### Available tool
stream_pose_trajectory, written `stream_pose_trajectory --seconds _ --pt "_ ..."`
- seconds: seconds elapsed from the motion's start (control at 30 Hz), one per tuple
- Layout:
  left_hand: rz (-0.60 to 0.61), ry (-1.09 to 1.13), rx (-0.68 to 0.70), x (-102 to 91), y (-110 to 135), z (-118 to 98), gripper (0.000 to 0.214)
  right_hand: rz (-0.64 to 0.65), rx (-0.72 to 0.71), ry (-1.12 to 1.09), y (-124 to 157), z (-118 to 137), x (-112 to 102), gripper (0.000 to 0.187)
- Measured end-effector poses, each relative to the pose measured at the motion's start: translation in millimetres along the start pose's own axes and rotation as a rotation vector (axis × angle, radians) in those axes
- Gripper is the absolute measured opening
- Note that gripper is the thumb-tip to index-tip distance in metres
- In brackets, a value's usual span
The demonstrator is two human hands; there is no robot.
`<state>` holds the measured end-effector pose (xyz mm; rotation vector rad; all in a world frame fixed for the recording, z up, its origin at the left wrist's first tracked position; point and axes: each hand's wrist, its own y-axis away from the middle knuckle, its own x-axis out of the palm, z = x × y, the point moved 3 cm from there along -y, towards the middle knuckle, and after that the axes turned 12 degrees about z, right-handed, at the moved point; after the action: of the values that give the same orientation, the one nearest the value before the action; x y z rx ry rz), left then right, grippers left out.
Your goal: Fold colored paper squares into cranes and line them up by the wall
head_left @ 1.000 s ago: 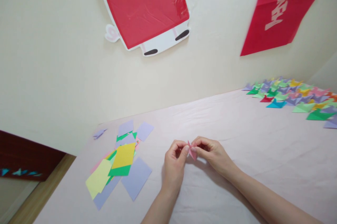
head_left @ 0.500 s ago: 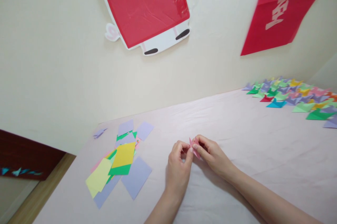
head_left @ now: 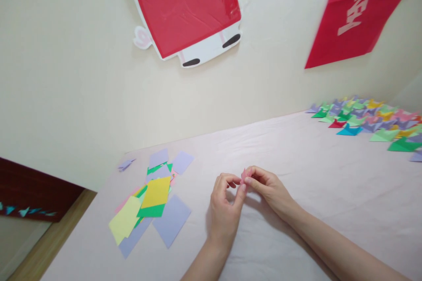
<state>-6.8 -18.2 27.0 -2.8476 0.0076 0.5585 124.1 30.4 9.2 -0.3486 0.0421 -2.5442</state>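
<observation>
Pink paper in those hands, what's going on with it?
A person's right hand pinches a small piece of pink paper above the table, with the left hand right at its edge. Flat, loose sheets overlap on the table to the left, and rows of folded shapes in many colors sit at the far right.

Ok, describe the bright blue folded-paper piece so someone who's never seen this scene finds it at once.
Start with the pale cloth-covered surface and follow it right, to the multicoloured crowd of folded-paper pieces. On the crowd's front left side, just right of a red folded-paper piece, sits the bright blue folded-paper piece, the only bright blue one visible there.
</observation>
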Motion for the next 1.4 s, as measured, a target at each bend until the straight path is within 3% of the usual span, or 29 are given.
stream_pose_trajectory --seconds 0.3,0.43,0.7,0.8,0.97,1.4 --pt "-0.026 -0.096 0.091 -6.0 -1 -2 0.005 0.002 -0.081 0.116 1 -5 -2 0.023" --pt "0.010 -0.128 0.064 -11.3 -4 2 0.009 -0.003 -0.128 0.174 1 -4 -4 0.020" --pt "0.101 -0.282 0.186 -14.4 -6 0 0.006 -0.008 -0.117 0.311 0 -4 -9 0.021" --pt "0.134 -0.239 0.176 -14.3 -6 2 0.007 0.019 -0.141 0.322 0 -4 -10 0.020" --pt "0.073 -0.249 0.166 -19.8 -8 5 0.007 0.038 -0.176 0.321 0 -2 -9 0.018" --pt "0.179 -0.429 0.186 -19.9 -11 4 0.006 0.057 -0.156 0.369 -1 2 -9 0.021"
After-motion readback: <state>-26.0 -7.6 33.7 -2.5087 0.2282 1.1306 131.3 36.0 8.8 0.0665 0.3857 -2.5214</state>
